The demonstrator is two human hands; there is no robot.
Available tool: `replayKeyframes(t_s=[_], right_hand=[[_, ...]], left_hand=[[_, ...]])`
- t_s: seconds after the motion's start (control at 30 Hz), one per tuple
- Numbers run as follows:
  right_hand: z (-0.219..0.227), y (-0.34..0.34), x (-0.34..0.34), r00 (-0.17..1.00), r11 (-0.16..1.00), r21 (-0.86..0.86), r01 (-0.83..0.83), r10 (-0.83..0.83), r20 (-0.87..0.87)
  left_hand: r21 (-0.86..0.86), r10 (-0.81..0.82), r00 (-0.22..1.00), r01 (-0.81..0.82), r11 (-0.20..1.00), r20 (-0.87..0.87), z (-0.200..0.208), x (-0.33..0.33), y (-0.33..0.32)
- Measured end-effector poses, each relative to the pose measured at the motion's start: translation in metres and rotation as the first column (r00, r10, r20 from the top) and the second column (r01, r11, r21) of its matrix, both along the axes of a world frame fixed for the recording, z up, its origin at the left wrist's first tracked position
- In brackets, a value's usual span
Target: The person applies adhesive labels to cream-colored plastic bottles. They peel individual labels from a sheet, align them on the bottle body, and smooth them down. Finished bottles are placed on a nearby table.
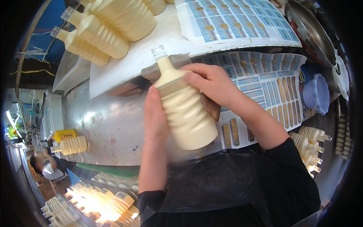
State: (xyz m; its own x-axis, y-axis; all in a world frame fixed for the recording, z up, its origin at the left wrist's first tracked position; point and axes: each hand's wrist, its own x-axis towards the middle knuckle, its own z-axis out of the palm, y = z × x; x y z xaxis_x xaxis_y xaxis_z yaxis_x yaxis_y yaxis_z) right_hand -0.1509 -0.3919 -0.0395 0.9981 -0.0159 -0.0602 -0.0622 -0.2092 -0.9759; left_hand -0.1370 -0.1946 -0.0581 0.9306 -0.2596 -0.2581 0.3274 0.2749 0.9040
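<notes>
A cream-coloured bottle (191,121) with a ribbed body and a clear threaded neck is tilted in front of me, neck pointing away and a little left. My left hand (155,113) wraps its left side, with the fingers mostly hidden behind. At the bottle's right shoulder, my right hand (210,79) grips with thumb and fingers. A thin greyish strip crosses the shoulder between the hands; I cannot tell whether it is a label or an edge. Behind the bottle's right side shows a brown block (210,107).
Label sheets (261,89) lie right of the bottle; more sheets (227,20) cover the white raised shelf (124,70). Several cream bottles (100,38) stand there. One bottle (73,145) lies by a yellow container (64,135). A purple bucket (317,94) is far right. Another person (53,168) sits far left.
</notes>
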Motion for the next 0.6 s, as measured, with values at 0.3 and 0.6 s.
replayKeyframes(t_s=[0.3,0.6], right_hand=[[-0.013,0.0,0.001,0.997,0.983,0.183,0.035,-0.021,-0.073],[-0.01,0.003,-0.001,0.995,0.96,0.277,0.039,-0.012,-0.097]], left_hand=[[0.055,-0.028,0.994,0.022,0.998,0.109,0.016,0.0,0.007],[0.047,0.039,0.984,-0.048,0.998,0.173,-0.009,0.003,0.006]])
